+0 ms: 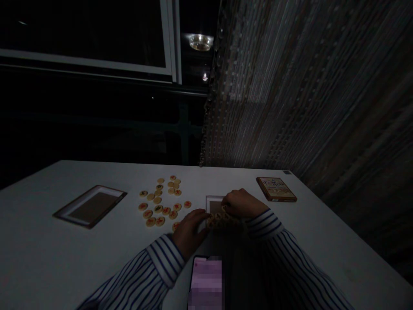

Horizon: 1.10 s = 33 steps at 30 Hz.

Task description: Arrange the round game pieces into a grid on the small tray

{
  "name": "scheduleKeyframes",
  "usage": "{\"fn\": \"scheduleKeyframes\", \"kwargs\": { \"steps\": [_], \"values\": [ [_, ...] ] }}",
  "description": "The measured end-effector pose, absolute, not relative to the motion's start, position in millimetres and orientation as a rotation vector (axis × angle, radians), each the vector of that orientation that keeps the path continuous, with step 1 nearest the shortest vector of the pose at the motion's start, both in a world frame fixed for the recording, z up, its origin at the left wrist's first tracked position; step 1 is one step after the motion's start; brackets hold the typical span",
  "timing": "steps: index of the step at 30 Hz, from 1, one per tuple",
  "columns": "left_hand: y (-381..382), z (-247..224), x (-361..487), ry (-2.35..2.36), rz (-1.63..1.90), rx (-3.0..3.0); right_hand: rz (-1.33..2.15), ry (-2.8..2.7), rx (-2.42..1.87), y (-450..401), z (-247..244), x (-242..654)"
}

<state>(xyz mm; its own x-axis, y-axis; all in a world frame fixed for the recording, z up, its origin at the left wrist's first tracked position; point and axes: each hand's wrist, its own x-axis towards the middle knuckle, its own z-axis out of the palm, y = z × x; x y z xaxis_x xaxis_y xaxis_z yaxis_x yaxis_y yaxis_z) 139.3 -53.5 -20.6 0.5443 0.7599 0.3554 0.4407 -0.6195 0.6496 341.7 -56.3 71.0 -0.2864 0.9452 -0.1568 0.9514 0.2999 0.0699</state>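
Observation:
In front of me a shallow box tray (208,200) holds several round xiangqi pieces (219,223) in rows at its near end. My right hand (244,203) reaches over the tray's right side, its fingers closed on a xiangqi piece (224,209) at the row's far side. My left hand (191,232) is at the tray's left edge, fingers stretched toward the pieces and thumb apart from them. Its fingertips touch or nearly touch the leftmost pieces; dim light blurs the contact. Left of the tray, loose xiangqi pieces (160,221) with red or dark characters lie scattered.
An open box lid (93,186) or second tray lies on the left of the white table (125,267). A brown printed box (276,189) sits at the far right. A lit phone (206,282) lies near me. Beyond the table hangs a bead curtain (258,86).

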Motion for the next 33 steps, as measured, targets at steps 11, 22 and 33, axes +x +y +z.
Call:
{"fn": "scheduleKeyframes", "kwargs": {
  "steps": [11, 22, 33],
  "values": [
    [-55.1, -17.8, 139.9, 0.986, 0.857, 2.303, -0.066, 2.392, 1.767, -55.6, 69.9, 342.1],
    [-55.1, -15.9, 140.5, 0.979, 0.88, 2.299, -0.071, 2.376, 1.766, -55.7, 71.0, 340.5],
    [-54.0, -19.8, 139.9, 0.975, 0.883, 2.302, -0.077, 2.36, 1.754, -57.3, 74.6, 338.3]
  ]
}}
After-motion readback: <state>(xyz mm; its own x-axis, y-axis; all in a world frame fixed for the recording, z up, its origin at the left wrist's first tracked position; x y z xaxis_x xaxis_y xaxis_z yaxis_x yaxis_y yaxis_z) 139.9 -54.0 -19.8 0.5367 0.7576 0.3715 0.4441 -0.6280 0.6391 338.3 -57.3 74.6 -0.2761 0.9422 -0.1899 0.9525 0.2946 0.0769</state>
